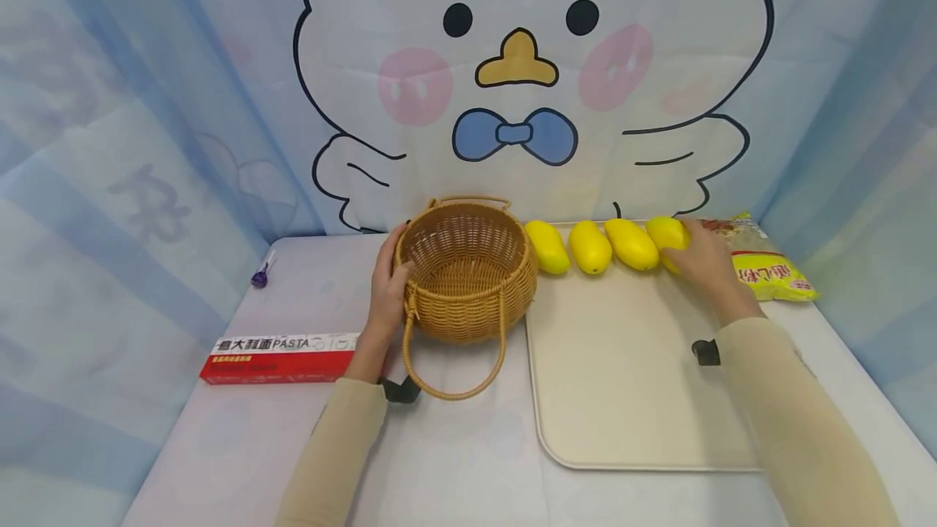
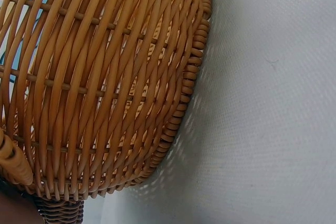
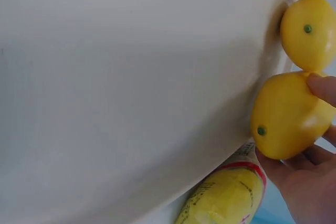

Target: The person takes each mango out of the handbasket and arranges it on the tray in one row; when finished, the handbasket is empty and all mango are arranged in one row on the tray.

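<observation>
My left hand grips the left side of a round wicker basket, its thumb at the rim. The woven wall of the basket fills much of the left wrist view. The basket's front handle hangs down towards me, and inside only the woven bottom shows. My right hand holds the rightmost yellow mango at the tray's far edge. In the right wrist view, thumb and fingers lie around this mango. Several mangoes, such as the one beside it, stand in a row between it and the basket.
A cream tray lies right of the basket. Beyond my right hand is a yellow food packet. On the left sit a red and white pasta box and a small purple lollipop. A printed curtain closes off the back.
</observation>
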Available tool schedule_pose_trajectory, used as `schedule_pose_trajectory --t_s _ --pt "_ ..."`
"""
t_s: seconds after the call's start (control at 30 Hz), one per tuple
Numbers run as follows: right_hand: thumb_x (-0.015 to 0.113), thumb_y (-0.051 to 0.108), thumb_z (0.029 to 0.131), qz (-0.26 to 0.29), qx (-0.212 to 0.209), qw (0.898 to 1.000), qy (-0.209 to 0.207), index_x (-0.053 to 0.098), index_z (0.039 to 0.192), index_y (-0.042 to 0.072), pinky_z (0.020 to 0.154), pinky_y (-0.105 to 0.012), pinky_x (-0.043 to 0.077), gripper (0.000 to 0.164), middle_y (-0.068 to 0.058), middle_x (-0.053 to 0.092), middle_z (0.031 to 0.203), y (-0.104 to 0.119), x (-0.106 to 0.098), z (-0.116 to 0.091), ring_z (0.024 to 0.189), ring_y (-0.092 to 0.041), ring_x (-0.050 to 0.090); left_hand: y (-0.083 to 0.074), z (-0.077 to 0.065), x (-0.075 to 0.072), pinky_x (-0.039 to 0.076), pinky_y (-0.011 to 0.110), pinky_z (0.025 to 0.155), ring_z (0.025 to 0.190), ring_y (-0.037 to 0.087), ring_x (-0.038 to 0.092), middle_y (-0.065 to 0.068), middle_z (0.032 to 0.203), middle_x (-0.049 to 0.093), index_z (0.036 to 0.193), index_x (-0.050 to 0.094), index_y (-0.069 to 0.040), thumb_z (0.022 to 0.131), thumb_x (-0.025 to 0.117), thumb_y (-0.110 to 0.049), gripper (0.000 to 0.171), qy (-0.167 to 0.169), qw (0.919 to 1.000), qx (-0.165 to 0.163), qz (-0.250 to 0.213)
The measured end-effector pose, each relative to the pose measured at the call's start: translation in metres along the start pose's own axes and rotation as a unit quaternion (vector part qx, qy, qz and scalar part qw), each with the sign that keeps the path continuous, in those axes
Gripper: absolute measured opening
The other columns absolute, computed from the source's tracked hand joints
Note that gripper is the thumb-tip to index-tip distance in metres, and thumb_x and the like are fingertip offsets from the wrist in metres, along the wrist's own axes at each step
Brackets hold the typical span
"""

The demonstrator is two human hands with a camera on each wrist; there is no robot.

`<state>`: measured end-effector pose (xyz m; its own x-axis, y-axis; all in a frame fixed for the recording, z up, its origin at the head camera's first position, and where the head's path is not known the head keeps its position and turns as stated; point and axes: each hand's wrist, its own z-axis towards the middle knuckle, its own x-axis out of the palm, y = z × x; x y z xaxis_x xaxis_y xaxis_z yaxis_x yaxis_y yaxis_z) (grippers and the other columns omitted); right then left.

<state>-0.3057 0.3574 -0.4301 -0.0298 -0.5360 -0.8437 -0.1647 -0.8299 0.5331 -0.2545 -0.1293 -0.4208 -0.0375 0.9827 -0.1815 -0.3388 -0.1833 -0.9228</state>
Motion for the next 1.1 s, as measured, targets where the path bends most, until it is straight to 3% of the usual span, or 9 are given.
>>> schedule_pose_trajectory --t_s 0.3,0.63,0.93,1.1 --pt "0.052 0.019 0.096 -0.004 -0.019 1.000 -0.015 0.018 0.157 0.000 0.115 -0.069 0.019 0.073 -0.032 0.023 0.157 -0.004 0.006 -0.002 0.139 -0.053 0.024 0.000 -0.003 -0.001 0.024 0.047 0.123 0.149 0.027 0.030 0.011 0.162 0.030 0.156 0.028 -0.007 0.094 0.040 -0.008 0.063 0.001 1.0000 -0.006 0.003" --pt "0.054 0.011 0.093 -0.012 -0.025 0.999 -0.021 0.023 0.156 -0.001 0.115 -0.069 0.020 0.071 -0.031 0.025 0.156 -0.008 0.007 -0.007 0.138 -0.052 0.025 -0.001 -0.003 -0.002 0.024 0.048 0.123 0.148 0.029 0.031 0.013 0.161 0.030 0.156 0.030 -0.008 0.094 0.041 -0.008 0.063 0.002 1.0000 0.000 0.000" --pt "0.051 0.009 0.092 -0.023 -0.033 0.999 -0.001 0.024 0.155 -0.002 0.115 -0.069 0.019 0.070 -0.032 0.026 0.156 -0.006 0.001 -0.008 0.140 -0.053 0.025 0.002 -0.001 -0.002 0.023 0.047 0.123 0.149 0.028 0.030 0.013 0.162 0.030 0.156 0.029 -0.006 0.094 0.041 -0.007 0.063 0.003 1.0000 -0.001 -0.002" --pt "0.050 0.017 0.096 -0.031 -0.041 0.999 -0.001 0.026 0.154 -0.002 0.115 -0.069 0.019 0.066 -0.032 0.026 0.156 -0.006 -0.004 -0.009 0.141 -0.053 0.023 0.002 -0.003 -0.003 0.022 0.047 0.124 0.150 0.028 0.029 0.012 0.162 0.030 0.156 0.030 -0.008 0.093 0.041 -0.007 0.064 0.004 0.9999 -0.007 0.007"
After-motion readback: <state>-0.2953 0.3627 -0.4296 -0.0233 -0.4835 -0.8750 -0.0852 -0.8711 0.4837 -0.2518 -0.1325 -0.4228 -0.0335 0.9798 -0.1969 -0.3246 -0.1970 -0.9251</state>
